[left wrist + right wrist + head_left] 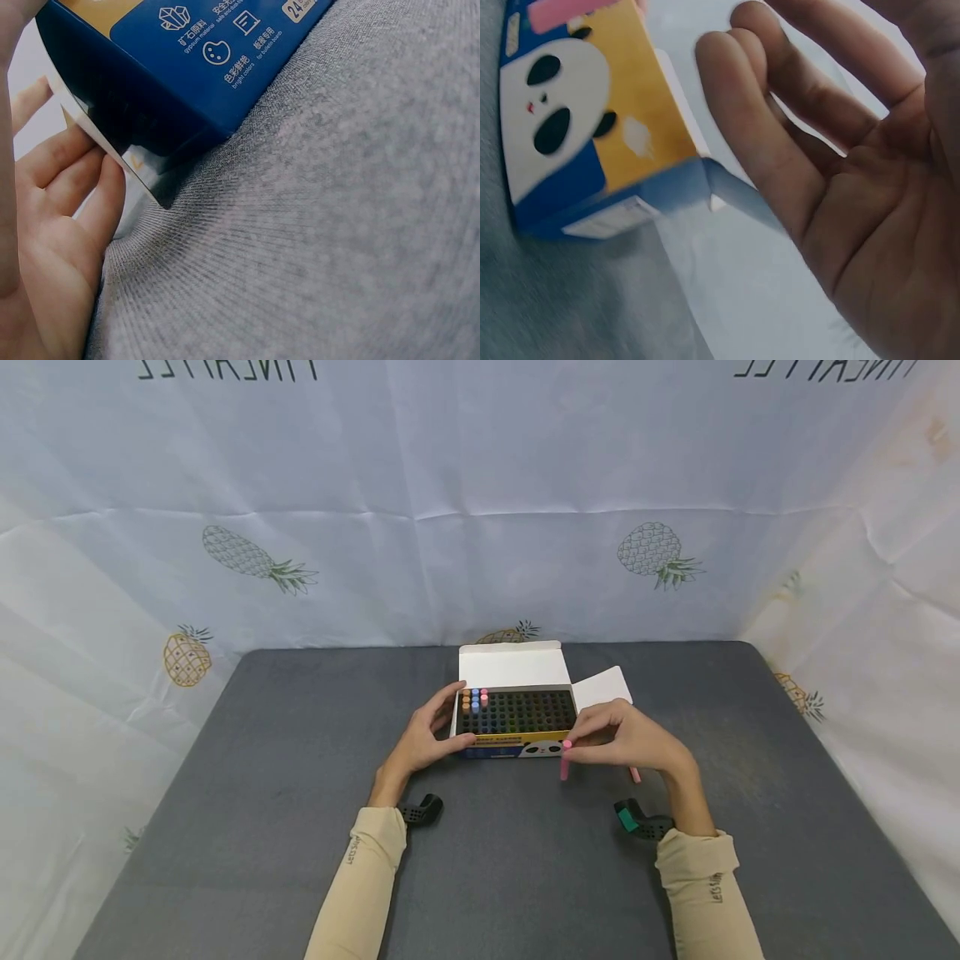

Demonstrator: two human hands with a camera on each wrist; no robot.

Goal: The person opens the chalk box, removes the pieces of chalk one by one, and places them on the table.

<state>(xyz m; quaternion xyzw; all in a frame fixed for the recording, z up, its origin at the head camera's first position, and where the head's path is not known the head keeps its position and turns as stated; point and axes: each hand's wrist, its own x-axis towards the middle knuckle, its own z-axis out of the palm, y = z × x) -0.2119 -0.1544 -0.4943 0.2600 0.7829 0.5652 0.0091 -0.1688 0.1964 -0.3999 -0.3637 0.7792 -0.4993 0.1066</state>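
Grey felt-like cloth covers the table (300, 827), and a pale sheet printed with pineapples (258, 560) hangs behind it. Toward the left of the middle, the left hand (424, 737) rests against the left end of an open chalk box (517, 750), fingers fairly straight along its side and thumb at the front corner; the left wrist view shows those fingers (71, 176) lying flat against the box's blue wall (180, 82), steadying it without wrapping round it. The box stands at the table's centre, lid flap up, its dark grid of holes mostly empty, with a few orange, blue and pink chalk sticks (474, 697) standing in the far left corner. At the box's right front corner, the right hand (637, 743) pinches a pink chalk stick (565, 762) between thumb and forefinger, just in front of the panda-printed face (551, 112); its other fingers are loosely spread.
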